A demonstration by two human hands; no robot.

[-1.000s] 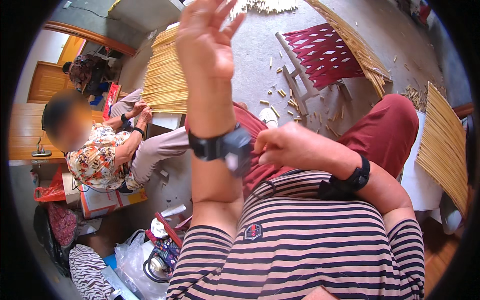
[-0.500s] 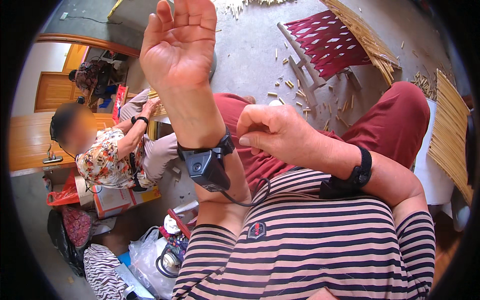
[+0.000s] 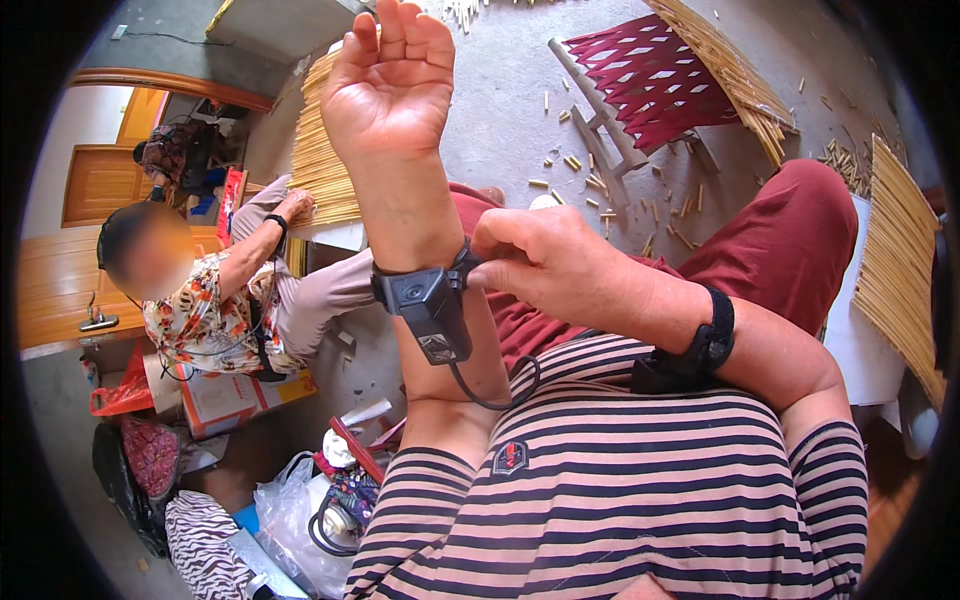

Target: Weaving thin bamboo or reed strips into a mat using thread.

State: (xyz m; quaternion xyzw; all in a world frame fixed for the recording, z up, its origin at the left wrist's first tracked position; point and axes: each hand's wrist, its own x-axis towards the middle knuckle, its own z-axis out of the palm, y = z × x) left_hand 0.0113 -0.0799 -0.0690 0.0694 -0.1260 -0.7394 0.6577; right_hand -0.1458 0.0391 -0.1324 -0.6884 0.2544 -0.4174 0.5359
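My left hand [image 3: 388, 95] is raised, palm up, fingers loosely curled and apart, holding nothing. A black box device [image 3: 432, 325] with a small lens and a cable is strapped round that wrist. My right hand [image 3: 560, 265] is closed at the right edge of this device, thumb and forefinger on its black strap [image 3: 463, 262]. Another black band [image 3: 708, 342] circles my right wrist. Below both arms are my red trousers [image 3: 765, 230] and striped shirt [image 3: 610, 470].
A co-worker [image 3: 200, 290] sits at left handling a mat of yellow sticks [image 3: 320, 150]; another person [image 3: 170, 150] is beyond. A maroon lattice seat [image 3: 650, 85], leaning stick bundles [image 3: 895, 260] and scattered short pieces [image 3: 595, 180] surround me. Bags [image 3: 285, 525] and a box [image 3: 230, 400] lie lower left.
My left forearm has turned to show the palm and the device face. My right hand has moved up and left onto that device's strap.
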